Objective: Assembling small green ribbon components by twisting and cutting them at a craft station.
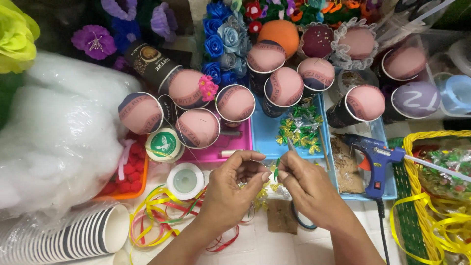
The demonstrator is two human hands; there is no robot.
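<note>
My left hand (230,189) and my right hand (306,189) meet at the centre of the head view, fingertips almost touching. Between them they pinch a thin green strip (276,169), a small piece of ribbon or wire. A thin metal needle or pin (291,145) sticks up from my right fingers. Just beyond lie small green, silver and yellow ribbon bows (300,128) on a blue tray (267,132). Loose yellow, red and green ribbons (162,216) curl under my left wrist.
Several dark paper cups topped with pink fabric domes (235,104) crowd the back. A blue glue gun (375,157) lies at right beside a yellow-and-green basket (417,206). White stuffing in plastic (54,137) and a stack of paper cups (83,235) sit at left. Ribbon spools (185,180) stand nearby.
</note>
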